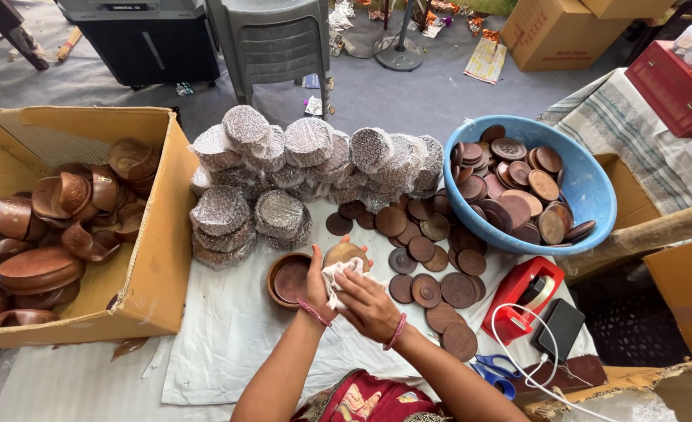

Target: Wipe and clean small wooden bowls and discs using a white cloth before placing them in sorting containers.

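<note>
My left hand (317, 283) grips a round brown wooden lid (344, 252) just above the white sheet (228, 336). My right hand (371, 305) presses a white cloth (336, 279) against the lid's lower edge. A small wooden bowl (287, 279) stands immediately left of my left hand. Several loose wooden lids (432, 289) lie scattered on the sheet to the right of my hands.
A blue basin (592, 195) at right holds several lids. Foil-wrapped round stacks (283, 168) are piled behind. A cardboard box (154, 258) at left is full of wooden bowls. A red tape dispenser (527, 289), a phone (562, 328), blue scissors (494, 369) and a white cable (518, 344) lie at lower right.
</note>
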